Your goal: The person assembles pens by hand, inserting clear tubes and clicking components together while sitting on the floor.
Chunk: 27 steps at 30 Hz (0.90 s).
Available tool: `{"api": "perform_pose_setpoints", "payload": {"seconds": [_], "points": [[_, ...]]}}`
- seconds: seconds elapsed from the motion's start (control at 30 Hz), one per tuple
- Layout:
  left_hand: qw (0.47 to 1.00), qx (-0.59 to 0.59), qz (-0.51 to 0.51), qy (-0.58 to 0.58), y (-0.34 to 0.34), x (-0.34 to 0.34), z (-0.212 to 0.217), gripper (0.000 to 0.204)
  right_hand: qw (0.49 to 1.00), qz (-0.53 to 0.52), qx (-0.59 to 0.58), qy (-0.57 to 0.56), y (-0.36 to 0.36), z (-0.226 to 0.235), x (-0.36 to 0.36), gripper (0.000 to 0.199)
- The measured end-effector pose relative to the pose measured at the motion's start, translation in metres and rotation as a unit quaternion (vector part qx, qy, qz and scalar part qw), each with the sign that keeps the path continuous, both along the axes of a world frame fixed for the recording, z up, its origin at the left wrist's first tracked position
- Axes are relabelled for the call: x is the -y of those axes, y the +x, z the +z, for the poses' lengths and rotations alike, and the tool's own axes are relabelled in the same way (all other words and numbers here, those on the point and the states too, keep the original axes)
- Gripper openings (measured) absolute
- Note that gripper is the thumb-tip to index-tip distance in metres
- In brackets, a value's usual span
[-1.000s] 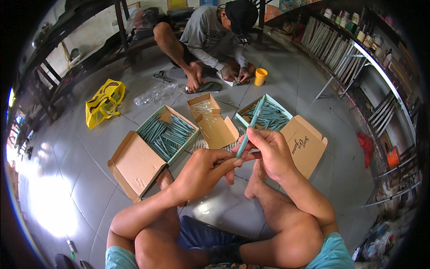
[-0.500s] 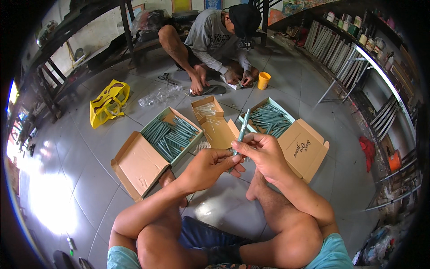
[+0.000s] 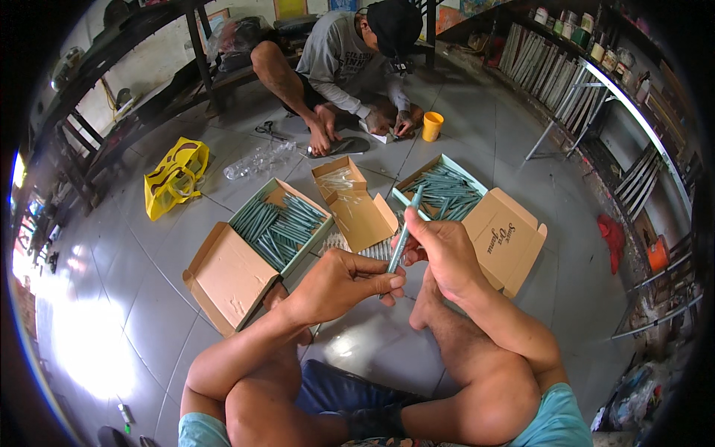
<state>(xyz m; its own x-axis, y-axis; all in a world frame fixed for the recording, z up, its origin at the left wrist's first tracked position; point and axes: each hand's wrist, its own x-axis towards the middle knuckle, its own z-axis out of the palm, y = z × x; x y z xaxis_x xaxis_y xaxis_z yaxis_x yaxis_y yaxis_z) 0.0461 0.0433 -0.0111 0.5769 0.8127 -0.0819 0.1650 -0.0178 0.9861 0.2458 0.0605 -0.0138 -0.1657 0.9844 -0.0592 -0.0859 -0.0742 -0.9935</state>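
One teal pen-like stick (image 3: 397, 255): slanted between the two hands, top end pointing away from the wearer.
Left hand (image 3: 334, 287): thumb and fingers pinching the stick's lower end.
Right hand (image 3: 450, 257): thumb over its upper part, pinching it against the fingers.
Left box (image 3: 231, 277): ahead and left of the left hand, open, holding many similar sticks (image 3: 277, 227).
Right box (image 3: 500, 237): beyond the right hand, open, holding more.
Small carton (image 3: 366, 223): just beyond both hands, between the boxes, holding thin white pieces (image 3: 339, 179).
Co-worker (image 3: 339, 63): farther ahead, bent over, near a yellow cup (image 3: 432, 127).
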Motion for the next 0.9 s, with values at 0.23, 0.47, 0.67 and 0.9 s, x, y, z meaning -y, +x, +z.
{"api": "perform_pose_setpoints", "payload": {"seconds": [0.23, 0.47, 0.67, 0.9], "points": [[0.999, -0.014, 0.043, -0.005, 0.002, -0.001, -0.013, 0.027, 0.999, -0.006, -0.015, 0.052, -0.004, -0.008, -0.003, 0.043], [0.999, -0.003, 0.001, -0.032, 0.000, 0.003, -0.014, 0.026, 0.997, 0.009, -0.033, -0.067, 0.008, 0.004, -0.006, 0.047], [0.999, -0.016, 0.012, -0.044, -0.001, 0.005, -0.016, 0.026, 0.998, 0.056, 0.015, -0.031, -0.003, -0.005, 0.001, 0.033], [0.998, -0.001, -0.010, -0.057, -0.001, 0.002, -0.027, 0.030, 0.997, 0.043, 0.026, -0.067, -0.001, -0.030, -0.007, 0.033]]}}
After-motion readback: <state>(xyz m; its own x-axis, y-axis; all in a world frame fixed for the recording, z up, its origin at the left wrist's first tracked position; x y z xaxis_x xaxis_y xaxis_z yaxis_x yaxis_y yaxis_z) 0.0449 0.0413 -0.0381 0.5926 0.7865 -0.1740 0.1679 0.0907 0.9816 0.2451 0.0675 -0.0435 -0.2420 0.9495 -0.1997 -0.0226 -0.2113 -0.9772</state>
